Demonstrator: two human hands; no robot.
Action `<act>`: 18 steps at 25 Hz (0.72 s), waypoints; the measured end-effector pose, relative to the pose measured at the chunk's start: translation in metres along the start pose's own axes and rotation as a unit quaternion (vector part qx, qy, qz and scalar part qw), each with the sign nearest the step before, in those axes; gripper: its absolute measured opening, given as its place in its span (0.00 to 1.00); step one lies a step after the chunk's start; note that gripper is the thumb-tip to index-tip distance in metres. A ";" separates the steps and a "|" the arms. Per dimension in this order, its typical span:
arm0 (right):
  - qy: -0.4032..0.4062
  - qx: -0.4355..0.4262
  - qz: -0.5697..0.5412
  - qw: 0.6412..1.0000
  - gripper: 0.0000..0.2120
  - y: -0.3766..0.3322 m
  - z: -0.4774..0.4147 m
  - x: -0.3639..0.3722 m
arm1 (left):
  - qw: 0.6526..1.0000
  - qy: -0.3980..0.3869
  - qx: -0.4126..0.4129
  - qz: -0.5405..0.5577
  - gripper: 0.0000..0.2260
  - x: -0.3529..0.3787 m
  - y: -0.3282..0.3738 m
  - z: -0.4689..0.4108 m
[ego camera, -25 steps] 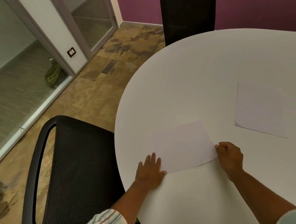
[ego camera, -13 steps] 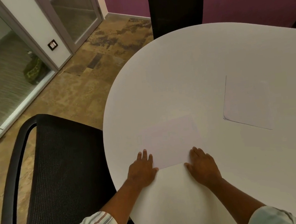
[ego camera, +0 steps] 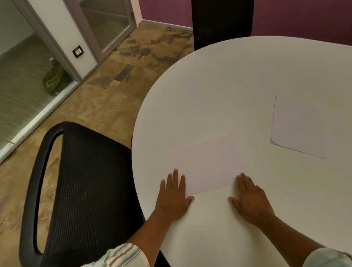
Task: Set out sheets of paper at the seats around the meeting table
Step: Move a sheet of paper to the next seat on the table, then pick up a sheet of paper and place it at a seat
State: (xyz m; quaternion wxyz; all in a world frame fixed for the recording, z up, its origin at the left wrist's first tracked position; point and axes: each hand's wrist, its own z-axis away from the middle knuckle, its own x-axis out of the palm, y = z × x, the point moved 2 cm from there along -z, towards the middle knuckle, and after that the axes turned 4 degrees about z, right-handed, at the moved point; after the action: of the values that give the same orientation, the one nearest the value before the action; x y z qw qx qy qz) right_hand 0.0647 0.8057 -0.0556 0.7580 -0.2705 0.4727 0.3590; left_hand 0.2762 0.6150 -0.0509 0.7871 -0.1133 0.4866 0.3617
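A single white sheet of paper point(ego camera: 212, 163) lies flat on the white round meeting table point(ego camera: 241, 83), near the edge by a black mesh chair point(ego camera: 79, 193). My left hand point(ego camera: 174, 196) rests flat with fingers spread at the sheet's near left corner. My right hand point(ego camera: 250, 199) lies flat at its near right corner, fingertips touching the sheet's edge. Neither hand holds anything. A small stack of white sheets point(ego camera: 298, 124) lies further right on the table.
A second black chair point(ego camera: 221, 9) stands at the table's far side against a purple wall. Glass partitions and a door line the left side, with a green object point(ego camera: 53, 77) on the floor behind the glass. Mottled brown floor lies between chair and partitions.
My right hand has let go of the sheet's corner and flattened on the table beside it. The sheet now lies flat. The view has shifted slightly.
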 end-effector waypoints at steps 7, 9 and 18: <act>0.036 -0.047 -0.012 0.998 0.42 -0.020 0.064 0.008 | 0.997 0.073 0.012 -0.008 0.39 0.027 0.020 0.073; 0.044 -0.067 -0.011 0.997 0.42 -0.030 0.087 0.013 | 0.996 0.085 0.006 -0.007 0.40 0.035 0.028 0.100; 0.089 -0.137 -0.005 0.987 0.41 -0.080 0.192 0.022 | 0.991 0.124 -0.043 -0.035 0.41 0.069 0.039 0.233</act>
State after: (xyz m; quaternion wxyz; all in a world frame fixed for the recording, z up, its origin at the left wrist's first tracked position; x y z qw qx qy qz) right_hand 0.2355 0.9080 0.0079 0.6702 -0.4051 0.4834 0.3912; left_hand 0.4270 0.7982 0.0144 0.7274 -0.2084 0.5599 0.3377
